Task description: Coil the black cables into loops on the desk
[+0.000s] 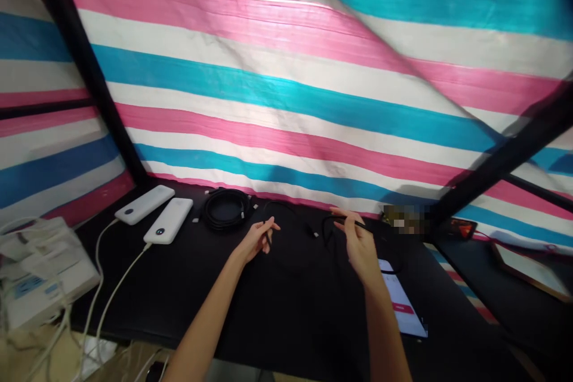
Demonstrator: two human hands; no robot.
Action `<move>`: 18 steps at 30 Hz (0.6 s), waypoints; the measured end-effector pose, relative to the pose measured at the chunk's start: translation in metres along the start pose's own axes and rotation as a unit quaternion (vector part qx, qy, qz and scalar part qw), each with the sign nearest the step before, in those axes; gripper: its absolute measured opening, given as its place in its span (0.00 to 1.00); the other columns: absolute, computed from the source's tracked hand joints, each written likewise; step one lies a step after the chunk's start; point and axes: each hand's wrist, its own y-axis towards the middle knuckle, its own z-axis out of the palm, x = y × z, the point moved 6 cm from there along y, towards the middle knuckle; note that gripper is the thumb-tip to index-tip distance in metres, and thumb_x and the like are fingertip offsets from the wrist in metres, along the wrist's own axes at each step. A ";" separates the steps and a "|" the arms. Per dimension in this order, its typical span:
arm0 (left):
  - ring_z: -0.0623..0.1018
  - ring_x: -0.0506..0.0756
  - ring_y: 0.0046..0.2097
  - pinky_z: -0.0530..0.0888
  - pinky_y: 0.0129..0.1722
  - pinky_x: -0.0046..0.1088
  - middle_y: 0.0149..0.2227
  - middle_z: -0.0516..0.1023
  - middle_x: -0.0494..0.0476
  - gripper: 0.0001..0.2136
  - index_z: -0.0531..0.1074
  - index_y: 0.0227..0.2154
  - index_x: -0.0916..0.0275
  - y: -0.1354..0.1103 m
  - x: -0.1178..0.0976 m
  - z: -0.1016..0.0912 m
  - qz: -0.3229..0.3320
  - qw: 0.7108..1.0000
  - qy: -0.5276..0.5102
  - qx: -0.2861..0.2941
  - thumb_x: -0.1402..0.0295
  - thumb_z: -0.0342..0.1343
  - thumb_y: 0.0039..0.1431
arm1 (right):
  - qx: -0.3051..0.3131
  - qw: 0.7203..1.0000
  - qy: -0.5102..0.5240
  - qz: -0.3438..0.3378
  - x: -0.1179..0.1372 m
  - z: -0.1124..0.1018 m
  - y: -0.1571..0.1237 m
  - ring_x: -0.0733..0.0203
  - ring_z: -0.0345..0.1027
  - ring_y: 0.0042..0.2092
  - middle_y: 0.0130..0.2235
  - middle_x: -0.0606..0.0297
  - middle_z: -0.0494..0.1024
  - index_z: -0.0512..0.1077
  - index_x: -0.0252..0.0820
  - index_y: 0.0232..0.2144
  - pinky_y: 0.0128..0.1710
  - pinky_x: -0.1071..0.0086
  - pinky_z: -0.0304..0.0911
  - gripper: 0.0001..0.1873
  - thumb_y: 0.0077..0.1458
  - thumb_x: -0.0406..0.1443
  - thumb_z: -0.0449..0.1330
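In the head view, my left hand [258,240] is over the middle of the black table [286,316], thumb and fingers pinched on a thin black cable. My right hand [358,243] is farther right, its fingers closed around a looped part of black cable [326,228]. Between the hands lies a dark cable end with a small light plug tip [316,234]. Against the black surface, the cable's full run is hard to follow. Left of my left hand, a coil of black cable [220,225] rests with several light plug ends around it.
Two white power banks [169,224] with white leads lie at the back left. White boxes [54,280] and tangled cords crowd the left edge. A lit phone [405,307] lies partly behind my right forearm. Striped sheeting [268,125] and dark frame poles [89,83] enclose the table.
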 end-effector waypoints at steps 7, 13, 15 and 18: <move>0.72 0.46 0.23 0.70 0.26 0.21 0.22 0.68 0.47 0.21 0.72 0.41 0.67 -0.004 -0.008 -0.003 0.099 0.995 0.002 -0.029 0.58 0.63 0.46 | -0.057 0.976 0.180 0.106 0.014 0.022 -0.002 0.58 0.73 0.38 0.41 0.58 0.77 0.76 0.39 0.33 0.41 0.63 0.70 0.22 0.52 0.52 0.57; 0.74 0.48 0.24 0.63 0.14 0.18 0.28 0.68 0.48 0.26 0.62 0.50 0.61 -0.002 -0.011 0.001 0.168 0.977 0.098 -0.089 0.56 0.58 0.50 | -0.032 0.935 0.313 0.166 0.025 0.036 -0.004 0.61 0.74 0.34 0.30 0.64 0.77 0.73 0.42 0.36 0.36 0.68 0.70 0.20 0.47 0.50 0.63; 0.75 0.49 0.23 0.60 0.12 0.17 0.29 0.70 0.49 0.26 0.59 0.52 0.60 -0.002 -0.012 0.000 0.169 0.976 0.095 -0.099 0.53 0.52 0.54 | -0.023 0.927 0.327 0.183 0.027 0.037 -0.008 0.61 0.73 0.33 0.30 0.64 0.76 0.73 0.42 0.36 0.33 0.69 0.70 0.20 0.47 0.50 0.64; 0.73 0.47 0.18 0.55 0.12 0.17 0.27 0.72 0.49 0.21 0.59 0.47 0.60 -0.004 -0.016 -0.005 0.184 0.973 0.075 -0.117 0.50 0.44 0.59 | 0.001 0.919 0.336 0.205 0.029 0.041 -0.018 0.63 0.69 0.29 0.26 0.67 0.72 0.73 0.44 0.35 0.25 0.72 0.67 0.18 0.48 0.49 0.63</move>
